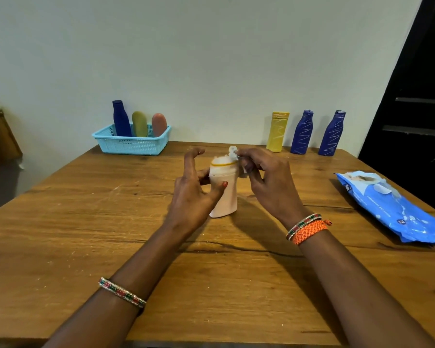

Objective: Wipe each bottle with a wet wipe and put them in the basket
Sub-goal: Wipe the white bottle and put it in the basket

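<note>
A pale pink bottle [225, 194] stands upright at the table's middle. My left hand [192, 189] grips its side with thumb and lower fingers, upper fingers spread. My right hand [266, 182] pinches a small white wet wipe [234, 153] against the bottle's top. At the back left a light blue basket [126, 144] holds a dark blue bottle [121, 119], an olive bottle [139, 124] and a salmon bottle [159, 124]. Along the back right stand a yellow bottle [277, 131] and two dark blue bottles [302, 133] [333, 134].
A blue pack of wet wipes [392, 207] lies flat at the right edge of the wooden table [86, 234]. A dark shelf unit [417, 109] rises beyond the right corner. The wall runs right behind the basket and bottles.
</note>
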